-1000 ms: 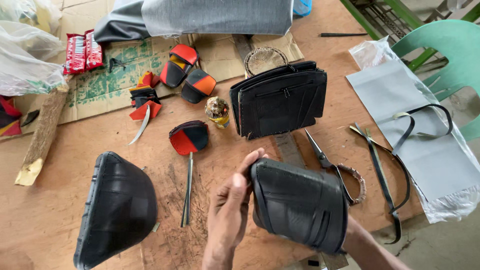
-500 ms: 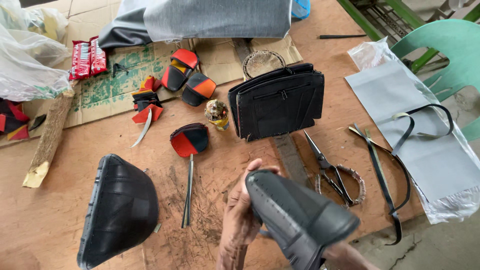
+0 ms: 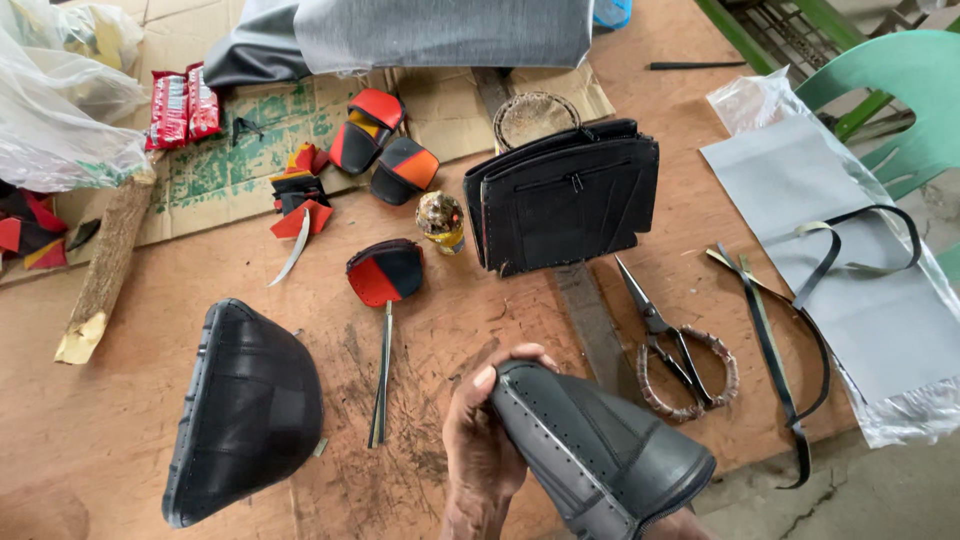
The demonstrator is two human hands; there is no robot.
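Head view, inventory as I log it from the remote station.

Item 1: dark grey curved rubber panel with a row of punched holes along its edge (image 3: 600,450), held in the air above the near edge of the wooden worktop (image 3: 130,400). My left hand (image 3: 485,440) grips it from the left, thumb pressed on the perforated rim, fingers curled behind. The right hand is out of frame beneath the panel; I cannot tell its state.

Risk, my judgement: the grip sits at one end only, so the springy panel could twist free and drop off the worktop edge to the floor.

Item 2: black dome-shaped rubber shell (image 3: 245,410), lying to the left, well apart.

Item 3: thin dark strip (image 3: 381,375), between shell and hand.

Item 4: scissors with cord-wrapped handles (image 3: 675,350), right of the panel.

Item 5: black stitched rubber handbag (image 3: 570,200), further back.

Item 6: small red-and-black rubber pouch (image 3: 385,272), beyond the strip.

Item 7: grey sheet in clear plastic (image 3: 850,290), far right, black straps across it.
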